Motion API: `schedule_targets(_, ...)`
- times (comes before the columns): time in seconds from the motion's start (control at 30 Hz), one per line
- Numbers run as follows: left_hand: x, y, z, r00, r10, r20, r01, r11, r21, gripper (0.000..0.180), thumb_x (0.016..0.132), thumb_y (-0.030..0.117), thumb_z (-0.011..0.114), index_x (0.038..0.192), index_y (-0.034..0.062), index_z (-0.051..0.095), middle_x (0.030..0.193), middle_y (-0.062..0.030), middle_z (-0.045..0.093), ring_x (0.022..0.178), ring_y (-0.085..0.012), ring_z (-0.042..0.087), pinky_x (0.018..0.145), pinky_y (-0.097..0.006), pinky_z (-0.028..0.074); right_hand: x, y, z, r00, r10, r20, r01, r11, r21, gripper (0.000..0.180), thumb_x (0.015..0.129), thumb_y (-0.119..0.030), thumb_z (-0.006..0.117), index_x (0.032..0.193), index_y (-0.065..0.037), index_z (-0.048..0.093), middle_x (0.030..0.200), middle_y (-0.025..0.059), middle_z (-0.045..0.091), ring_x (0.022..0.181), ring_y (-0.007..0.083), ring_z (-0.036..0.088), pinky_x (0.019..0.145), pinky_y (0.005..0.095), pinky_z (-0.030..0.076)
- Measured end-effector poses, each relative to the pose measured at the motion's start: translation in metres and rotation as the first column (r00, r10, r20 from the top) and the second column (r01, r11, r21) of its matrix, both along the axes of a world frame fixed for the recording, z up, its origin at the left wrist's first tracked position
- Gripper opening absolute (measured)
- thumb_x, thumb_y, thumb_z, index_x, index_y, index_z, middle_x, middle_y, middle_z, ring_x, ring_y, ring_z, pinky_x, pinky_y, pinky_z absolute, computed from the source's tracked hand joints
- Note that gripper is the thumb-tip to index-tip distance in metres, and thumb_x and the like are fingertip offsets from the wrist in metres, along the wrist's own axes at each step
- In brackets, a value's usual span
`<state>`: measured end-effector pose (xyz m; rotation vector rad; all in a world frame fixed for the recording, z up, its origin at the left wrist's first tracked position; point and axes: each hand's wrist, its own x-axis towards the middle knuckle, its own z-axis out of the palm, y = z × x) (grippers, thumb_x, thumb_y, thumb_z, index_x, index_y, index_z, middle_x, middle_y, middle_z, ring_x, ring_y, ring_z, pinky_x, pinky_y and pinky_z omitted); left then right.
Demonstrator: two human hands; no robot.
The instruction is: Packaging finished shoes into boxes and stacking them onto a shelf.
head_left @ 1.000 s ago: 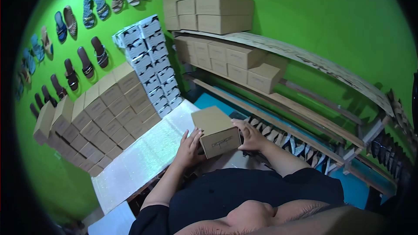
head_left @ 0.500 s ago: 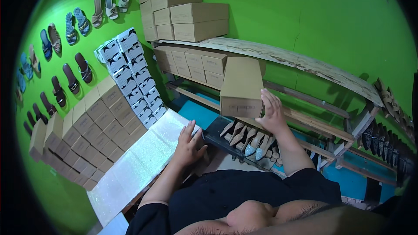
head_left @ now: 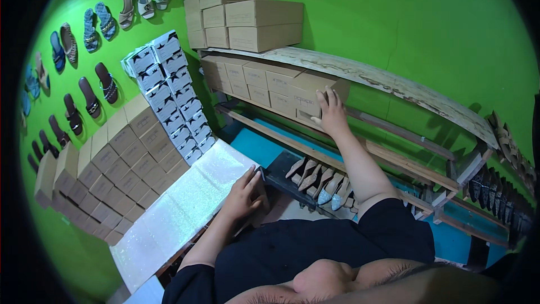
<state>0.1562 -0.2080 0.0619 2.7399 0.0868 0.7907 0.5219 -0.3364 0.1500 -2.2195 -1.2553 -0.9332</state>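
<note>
On the far shelf, a brown cardboard box (head_left: 308,91) sits at the right end of a row of similar boxes. My right hand (head_left: 333,114) grips its front right edge, with the thumb on the front face and the fingers at the side. The rest of the box is hidden behind its neighbours and the top board. My left hand (head_left: 243,196) lies with its fingers stretched out at the right edge of a table with a glittery white cover (head_left: 174,214). It holds nothing that I can see.
Brown boxes (head_left: 121,163) and black-and-white boxes (head_left: 171,98) are stacked at the left. More cartons (head_left: 264,14) stand on the upper board (head_left: 360,70). Pointed shoes (head_left: 326,186) line a low rack before me. Sandals (head_left: 107,83) hang on the green wall.
My right hand has moved the box away from me and slightly left, from in front of the shelf into line with the row. My left hand stays at the table's edge.
</note>
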Motion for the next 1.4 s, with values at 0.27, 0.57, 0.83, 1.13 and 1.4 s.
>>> schedule_targets(0.27, -0.030, 0.013, -0.009, 0.989, 0.126, -0.074, -0.130, 0.990, -0.056, 0.093, 0.073, 0.015, 0.080, 0.152, 0.0098, 0.032, 0.153, -0.0191, 0.038, 0.131, -0.0406, 0.047, 0.108, -0.044, 0.042, 0.044, 0.031, -0.031, 0.981, 0.130, -0.145, -0.089, 0.960, 0.264, 0.097, 0.074, -0.019, 0.082, 0.152, -0.020, 0.024, 0.162, 0.0185, 0.010, 0.136, 0.0496, 0.036, 0.109, 0.0534, 0.041)
schedule_targets(0.57, -0.041, -0.003, -0.013, 0.969, 0.212, -0.130, -0.221, 0.974, -0.055, 0.089, 0.074, 0.016, 0.079, 0.151, 0.0091, 0.034, 0.151, -0.0196, 0.039, 0.131, -0.0407, 0.047, 0.107, -0.043, 0.043, 0.053, 0.047, -0.059, 0.922, 0.195, -0.334, 0.020, 0.838, 0.546, 0.127, 0.064, -0.016, 0.089, 0.157, -0.009, 0.003, 0.161, 0.0256, 0.011, 0.148, 0.0431, 0.018, 0.119, 0.0473, 0.027)
schedule_targets(0.83, -0.047, -0.017, -0.013, 0.948, 0.264, -0.179, -0.282, 0.956, -0.084, 0.088, 0.075, 0.017, 0.079, 0.151, 0.0094, 0.034, 0.152, -0.0196, 0.037, 0.132, -0.0403, 0.047, 0.108, -0.043, 0.043, 0.081, 0.044, -0.080, 0.712, 0.291, -0.639, 0.036, 0.894, 0.447, 0.137, 0.058, -0.014, 0.093, 0.156, -0.003, -0.002, 0.158, 0.0273, 0.018, 0.149, 0.0363, 0.016, 0.121, 0.0377, 0.025)
schedule_targets(1.13, -0.034, -0.036, -0.024, 0.934, 0.259, -0.247, -0.289, 0.953, -0.094, 0.091, 0.076, 0.019, 0.080, 0.153, 0.0113, 0.031, 0.153, -0.0185, 0.036, 0.134, -0.0401, 0.044, 0.110, -0.044, 0.041, 0.098, 0.034, -0.091, 0.715, 0.302, -0.630, -0.044, 0.919, 0.391, 0.135, 0.061, -0.018, 0.092, 0.156, -0.003, -0.003, 0.161, 0.0243, 0.014, 0.150, 0.0366, 0.016, 0.122, 0.0395, 0.023)
schedule_targets(1.4, -0.029, -0.044, -0.026, 0.952, 0.231, -0.201, -0.249, 0.966, -0.070, 0.085, 0.076, 0.021, 0.079, 0.150, 0.0096, 0.037, 0.152, -0.0212, 0.036, 0.129, -0.0406, 0.048, 0.106, -0.044, 0.044, 0.114, 0.041, -0.107, 0.763, 0.334, -0.554, -0.043, 0.881, 0.472, 0.103, 0.087, -0.042, 0.071, 0.159, -0.013, 0.003, 0.160, 0.0292, 0.011, 0.149, 0.0422, 0.014, 0.120, 0.0438, 0.020)
